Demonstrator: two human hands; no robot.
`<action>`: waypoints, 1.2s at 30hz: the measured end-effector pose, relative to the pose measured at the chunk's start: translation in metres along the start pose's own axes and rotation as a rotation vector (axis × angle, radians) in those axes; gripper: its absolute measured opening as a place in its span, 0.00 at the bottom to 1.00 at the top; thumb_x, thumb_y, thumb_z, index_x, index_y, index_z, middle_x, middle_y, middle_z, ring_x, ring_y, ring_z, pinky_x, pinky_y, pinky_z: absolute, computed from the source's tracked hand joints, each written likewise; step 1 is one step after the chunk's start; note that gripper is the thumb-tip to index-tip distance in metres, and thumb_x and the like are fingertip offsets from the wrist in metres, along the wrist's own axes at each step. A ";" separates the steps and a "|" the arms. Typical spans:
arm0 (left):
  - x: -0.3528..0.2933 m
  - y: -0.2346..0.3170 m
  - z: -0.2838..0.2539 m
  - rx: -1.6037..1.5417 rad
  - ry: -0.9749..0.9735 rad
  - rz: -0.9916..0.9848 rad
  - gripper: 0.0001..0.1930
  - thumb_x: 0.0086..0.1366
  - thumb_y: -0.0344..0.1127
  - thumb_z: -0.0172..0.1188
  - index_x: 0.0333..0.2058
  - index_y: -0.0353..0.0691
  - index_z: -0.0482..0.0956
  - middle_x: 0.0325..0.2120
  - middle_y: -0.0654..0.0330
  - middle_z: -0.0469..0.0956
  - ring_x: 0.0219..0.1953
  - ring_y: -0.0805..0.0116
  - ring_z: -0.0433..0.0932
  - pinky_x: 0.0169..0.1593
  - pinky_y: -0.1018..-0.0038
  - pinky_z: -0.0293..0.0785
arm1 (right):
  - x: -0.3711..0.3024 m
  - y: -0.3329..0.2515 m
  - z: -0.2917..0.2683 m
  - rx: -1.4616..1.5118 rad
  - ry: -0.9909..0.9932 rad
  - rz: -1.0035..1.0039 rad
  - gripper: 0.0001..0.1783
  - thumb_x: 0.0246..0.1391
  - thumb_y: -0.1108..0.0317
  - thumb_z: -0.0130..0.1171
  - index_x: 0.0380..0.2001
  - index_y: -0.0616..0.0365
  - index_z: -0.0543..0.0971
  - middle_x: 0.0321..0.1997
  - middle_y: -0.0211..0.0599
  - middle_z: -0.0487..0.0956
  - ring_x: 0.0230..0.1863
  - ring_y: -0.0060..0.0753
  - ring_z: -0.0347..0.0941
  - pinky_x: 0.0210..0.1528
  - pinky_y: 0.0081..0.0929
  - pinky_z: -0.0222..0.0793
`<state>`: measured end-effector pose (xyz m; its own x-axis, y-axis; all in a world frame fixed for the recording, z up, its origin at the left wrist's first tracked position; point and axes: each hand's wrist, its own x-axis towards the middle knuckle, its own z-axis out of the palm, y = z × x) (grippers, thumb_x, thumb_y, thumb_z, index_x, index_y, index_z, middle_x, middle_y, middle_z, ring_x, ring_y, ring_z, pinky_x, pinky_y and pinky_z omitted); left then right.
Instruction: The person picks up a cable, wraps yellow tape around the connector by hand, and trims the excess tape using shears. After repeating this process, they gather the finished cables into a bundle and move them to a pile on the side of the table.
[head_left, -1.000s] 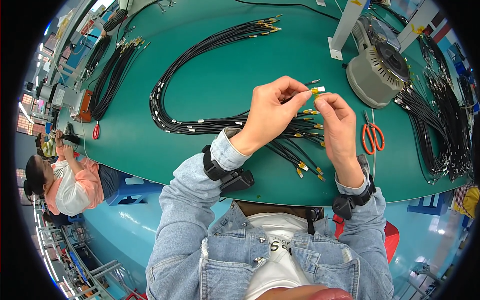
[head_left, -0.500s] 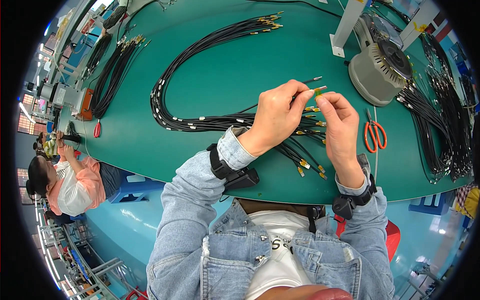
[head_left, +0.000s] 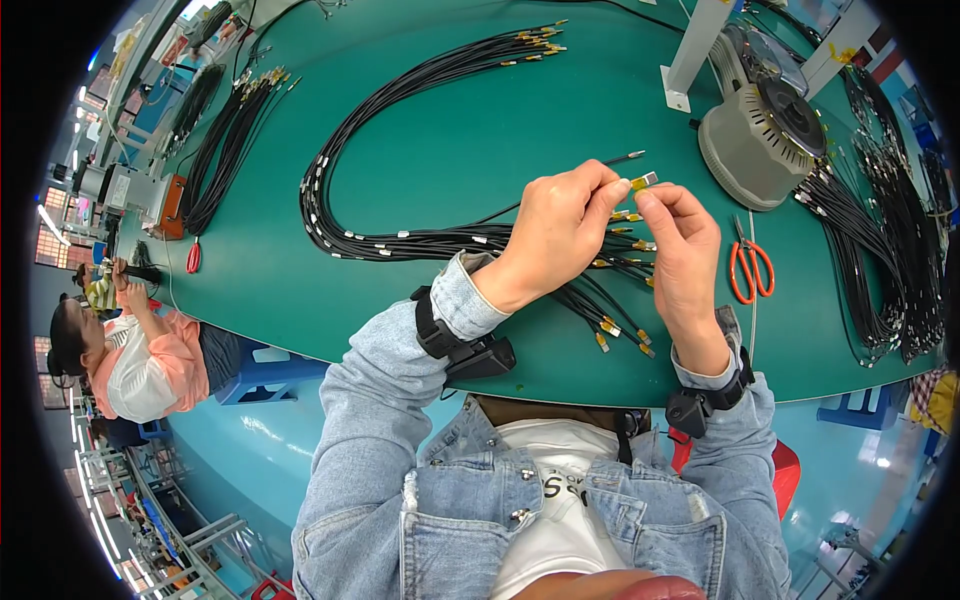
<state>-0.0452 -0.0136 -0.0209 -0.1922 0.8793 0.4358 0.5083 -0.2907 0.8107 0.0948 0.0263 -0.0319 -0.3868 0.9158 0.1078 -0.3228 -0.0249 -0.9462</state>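
Observation:
My left hand is closed on a black cable near its end, just over the cable bundle. The cable's end pokes out past the fingertips, wrapped in yellow tape with a silvery tip. Close by on the right, my right hand has thumb and forefinger pinched together beside that end; whatever lies between them is too small to make out. Beneath both hands, a long bundle of black cables with white tags curves across the green table. Its yellow-taped ends fan out under my hands.
Orange-handled cutters lie right of my right hand. Behind them stands a round grey tape dispenser near a metal post. More cable bundles lie at far right and left. A co-worker sits at the left.
The cable's end has turned, so its silvery tip shows broader, and the yellow tape now looks wrapped round it. My right fingertips have shifted slightly down from it.

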 end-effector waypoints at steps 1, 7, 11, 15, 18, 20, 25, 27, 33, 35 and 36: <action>0.000 0.000 0.000 -0.031 -0.013 -0.021 0.08 0.60 0.31 0.54 0.25 0.33 0.72 0.11 0.55 0.68 0.12 0.64 0.67 0.17 0.72 0.60 | 0.000 0.001 0.000 0.000 0.001 0.000 0.03 0.52 0.74 0.56 0.30 0.62 0.75 0.34 0.27 0.74 0.37 0.16 0.66 0.42 0.15 0.59; 0.003 0.003 -0.006 -0.286 -0.171 -0.241 0.12 0.63 0.35 0.51 0.25 0.33 0.73 0.11 0.63 0.67 0.14 0.77 0.64 0.17 0.76 0.57 | 0.000 0.002 -0.002 0.012 -0.006 -0.010 0.03 0.53 0.73 0.55 0.29 0.62 0.74 0.34 0.27 0.73 0.37 0.17 0.66 0.42 0.15 0.59; 0.007 -0.001 -0.012 -0.515 -0.343 -0.348 0.14 0.66 0.41 0.49 0.27 0.36 0.74 0.13 0.72 0.64 0.16 0.85 0.58 0.19 0.85 0.53 | 0.003 0.002 -0.002 0.019 -0.095 -0.090 0.03 0.53 0.73 0.56 0.29 0.61 0.74 0.34 0.27 0.73 0.36 0.17 0.66 0.42 0.16 0.59; 0.011 0.002 -0.021 -0.655 -0.483 -0.451 0.15 0.66 0.42 0.48 0.27 0.37 0.74 0.14 0.74 0.63 0.15 0.87 0.56 0.18 0.87 0.51 | 0.005 0.005 -0.003 -0.062 -0.100 -0.169 0.04 0.53 0.72 0.56 0.29 0.61 0.74 0.33 0.26 0.71 0.36 0.17 0.65 0.41 0.16 0.59; 0.012 -0.005 -0.019 -0.760 -0.527 -0.511 0.16 0.67 0.42 0.47 0.27 0.36 0.73 0.13 0.74 0.62 0.14 0.87 0.54 0.17 0.87 0.49 | 0.005 0.001 0.002 -0.010 -0.047 -0.096 0.04 0.53 0.72 0.56 0.30 0.62 0.74 0.32 0.27 0.71 0.35 0.17 0.65 0.41 0.17 0.60; 0.013 -0.010 -0.019 -0.812 -0.548 -0.540 0.16 0.67 0.41 0.46 0.26 0.36 0.73 0.12 0.74 0.62 0.14 0.87 0.54 0.17 0.87 0.49 | 0.007 0.007 -0.003 -0.001 -0.091 -0.119 0.04 0.53 0.73 0.56 0.30 0.62 0.74 0.32 0.28 0.72 0.35 0.18 0.65 0.41 0.17 0.60; 0.014 -0.018 -0.020 -1.001 -0.652 -0.630 0.17 0.67 0.43 0.47 0.26 0.36 0.73 0.11 0.74 0.60 0.12 0.86 0.51 0.15 0.87 0.47 | 0.011 0.011 -0.012 0.002 -0.204 -0.159 0.05 0.54 0.73 0.55 0.33 0.63 0.75 0.34 0.29 0.73 0.37 0.19 0.66 0.41 0.17 0.61; 0.014 -0.019 -0.020 -1.060 -0.668 -0.659 0.17 0.67 0.43 0.47 0.26 0.36 0.73 0.11 0.75 0.59 0.11 0.87 0.50 0.15 0.86 0.46 | 0.010 0.010 -0.012 -0.007 -0.216 -0.158 0.06 0.54 0.73 0.54 0.33 0.64 0.75 0.34 0.29 0.73 0.37 0.19 0.67 0.41 0.17 0.62; 0.016 -0.016 -0.022 -1.053 -0.639 -0.665 0.16 0.68 0.40 0.44 0.25 0.36 0.70 0.10 0.75 0.58 0.11 0.87 0.49 0.15 0.87 0.46 | 0.010 0.004 -0.009 -0.008 -0.162 -0.124 0.09 0.57 0.69 0.51 0.34 0.65 0.74 0.34 0.31 0.73 0.37 0.20 0.67 0.43 0.19 0.61; 0.016 -0.016 -0.019 -1.007 -0.632 -0.647 0.16 0.68 0.41 0.44 0.26 0.36 0.70 0.11 0.75 0.59 0.12 0.87 0.50 0.15 0.87 0.46 | 0.009 0.003 -0.010 -0.013 -0.132 -0.127 0.09 0.58 0.69 0.50 0.34 0.65 0.74 0.34 0.31 0.73 0.37 0.20 0.67 0.43 0.19 0.61; 0.016 -0.014 -0.018 -1.009 -0.638 -0.646 0.16 0.68 0.41 0.44 0.26 0.36 0.70 0.11 0.75 0.59 0.12 0.87 0.50 0.15 0.87 0.46 | 0.009 0.003 -0.010 -0.019 -0.125 -0.117 0.10 0.58 0.68 0.50 0.35 0.65 0.74 0.34 0.31 0.73 0.37 0.20 0.67 0.43 0.20 0.61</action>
<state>-0.0706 -0.0024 -0.0187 0.3990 0.9029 -0.1601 -0.4078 0.3311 0.8509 0.0990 0.0382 -0.0367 -0.4526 0.8548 0.2539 -0.3564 0.0876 -0.9302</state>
